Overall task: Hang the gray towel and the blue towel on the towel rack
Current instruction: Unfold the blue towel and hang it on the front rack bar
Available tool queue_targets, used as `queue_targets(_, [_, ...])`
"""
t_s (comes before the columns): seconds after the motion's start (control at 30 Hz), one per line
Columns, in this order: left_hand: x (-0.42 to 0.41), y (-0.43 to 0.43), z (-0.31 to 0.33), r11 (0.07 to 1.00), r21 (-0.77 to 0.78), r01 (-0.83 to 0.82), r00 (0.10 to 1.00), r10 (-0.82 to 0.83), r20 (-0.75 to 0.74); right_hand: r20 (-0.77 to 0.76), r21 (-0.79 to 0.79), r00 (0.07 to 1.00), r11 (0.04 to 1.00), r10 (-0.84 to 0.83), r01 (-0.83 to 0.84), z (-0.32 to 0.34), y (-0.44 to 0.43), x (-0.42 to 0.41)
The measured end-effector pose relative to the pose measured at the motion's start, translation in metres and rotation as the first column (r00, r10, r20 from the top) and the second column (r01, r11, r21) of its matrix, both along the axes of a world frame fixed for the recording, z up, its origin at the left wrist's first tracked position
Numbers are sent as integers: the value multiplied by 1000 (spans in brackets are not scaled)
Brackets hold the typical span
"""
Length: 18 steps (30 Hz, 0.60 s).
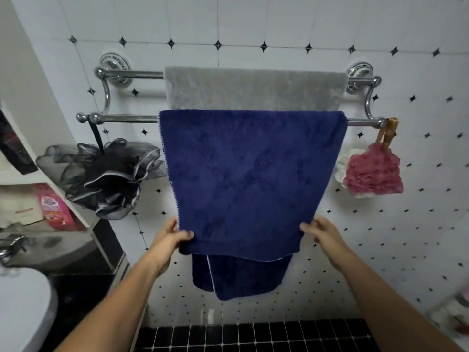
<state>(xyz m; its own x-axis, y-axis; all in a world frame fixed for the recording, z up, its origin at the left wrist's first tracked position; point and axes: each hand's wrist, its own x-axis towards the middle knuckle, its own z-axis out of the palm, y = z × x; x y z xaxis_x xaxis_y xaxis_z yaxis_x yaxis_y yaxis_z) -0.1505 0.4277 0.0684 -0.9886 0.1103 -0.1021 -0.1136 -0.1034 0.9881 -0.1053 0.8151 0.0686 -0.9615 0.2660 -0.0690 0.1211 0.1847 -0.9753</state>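
Two bare forearms reach up from the bottom edge toward the wall. The left hand (170, 236) pinches the lower left corner of the blue towel (248, 174), thumb on the front face and fingers tucked behind. The right hand (320, 233) touches the lower right edge with its fingers curled at the cloth; whether it truly grips cannot be told.

One blue towel hangs folded over the front bar of the chrome towel rack (121, 118), its fold line running left to right along the bar and its length dropping straight down to the hands, with a back layer hanging lower, past them. One gray towel (253, 88) is draped over the rear, higher bar, also spread left to right, its lower part hidden behind the blue one.

Two bath poufs hang from the front bar: a black mesh pouf (106, 176) at the left end, a pink pouf (373, 171) at the right end.
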Motion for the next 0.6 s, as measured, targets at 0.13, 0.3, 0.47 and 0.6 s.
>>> queue_targets(0.13, [-19, 9, 70, 997, -43, 58, 984, -64, -164, -224, -49, 974, 998, 34, -46, 82, -3, -30])
queue_targets(0.3, [-30, 9, 94, 991, -32, -129, 934, 111, -341, -358, -94, 933, 995, -46, 13, 106, 6, -32])
queue_targets(0.47, [-25, 3, 56, 985, -4, -171, 946, 163, -280, -288, -167, 953, 985, -88, 41, 69, 5, -19])
queue_targets(0.6, [-16, 0, 28, 990, -26, -142, 974, 135, -180, -178, -171, 983, 985, -52, 21, 38, 5, -6])
